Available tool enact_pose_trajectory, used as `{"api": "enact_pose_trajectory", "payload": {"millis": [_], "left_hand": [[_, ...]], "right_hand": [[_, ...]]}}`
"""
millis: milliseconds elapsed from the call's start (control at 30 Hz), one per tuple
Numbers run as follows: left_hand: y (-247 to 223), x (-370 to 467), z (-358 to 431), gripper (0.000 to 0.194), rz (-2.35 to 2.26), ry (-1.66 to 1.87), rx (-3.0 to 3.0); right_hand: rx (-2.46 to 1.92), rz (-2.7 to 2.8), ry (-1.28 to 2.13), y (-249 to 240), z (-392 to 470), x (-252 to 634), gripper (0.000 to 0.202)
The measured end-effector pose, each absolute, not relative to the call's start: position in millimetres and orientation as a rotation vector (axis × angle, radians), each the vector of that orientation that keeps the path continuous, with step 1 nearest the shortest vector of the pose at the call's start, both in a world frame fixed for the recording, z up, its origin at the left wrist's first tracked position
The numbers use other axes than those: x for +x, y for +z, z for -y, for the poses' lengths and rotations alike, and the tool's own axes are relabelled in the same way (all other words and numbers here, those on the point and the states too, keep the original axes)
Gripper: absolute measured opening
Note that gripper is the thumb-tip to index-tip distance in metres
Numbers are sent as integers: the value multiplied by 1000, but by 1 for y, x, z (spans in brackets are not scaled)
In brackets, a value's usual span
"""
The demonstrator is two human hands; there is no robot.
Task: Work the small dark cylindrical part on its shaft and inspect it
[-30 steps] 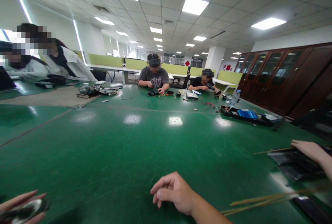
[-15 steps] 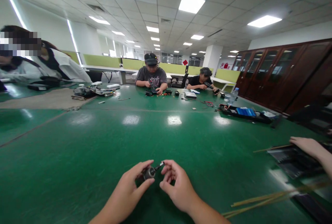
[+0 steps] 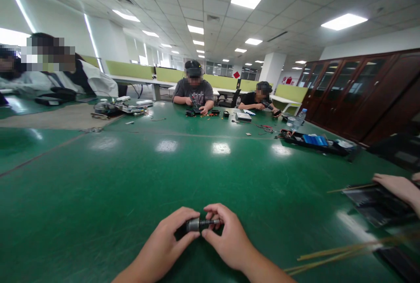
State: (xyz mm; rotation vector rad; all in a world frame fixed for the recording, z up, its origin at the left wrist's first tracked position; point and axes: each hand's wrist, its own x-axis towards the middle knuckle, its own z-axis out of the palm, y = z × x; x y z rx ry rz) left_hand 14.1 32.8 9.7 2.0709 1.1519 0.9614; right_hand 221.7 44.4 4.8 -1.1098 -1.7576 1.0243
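Observation:
Just above the table at the bottom centre is a small grey metal cylinder with a dark ribbed shaft [image 3: 193, 225], held level with the shaft pointing right. My left hand [image 3: 167, 239] grips the cylinder body between thumb and fingers. At the other end, my right hand [image 3: 229, 237] has its fingers curled round the shaft's tip, with the thumb below the shaft. How firmly those fingers press is hard to see. The far end of the body is partly hidden inside the left hand.
Green table [image 3: 131, 178] spreads all round. On the right, another person's hand [image 3: 393, 186] rests on a black tray-like part [image 3: 377, 204], near thin yellowish sticks [image 3: 337, 250]. A black tray [image 3: 315, 143] and water bottle [image 3: 299, 120] stand farther back. Two people work opposite; others sit left.
The cylinder has turned from tilted up to level, its shaft now pointing right. My right fingers have come round the shaft's tip. The head view has shifted slightly.

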Motion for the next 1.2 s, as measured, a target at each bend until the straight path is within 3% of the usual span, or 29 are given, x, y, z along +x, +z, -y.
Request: {"api": "enact_pose_trajectory", "payload": {"millis": [400,1200], "left_hand": [[6,14,-32,27,-1146,959,2098],[6,12,-31,28,-1155,920,2110]], "right_hand": [[-1136,1818,972,13,-43,222,18],[-1162,1862,928,15,-43,222,10]]}}
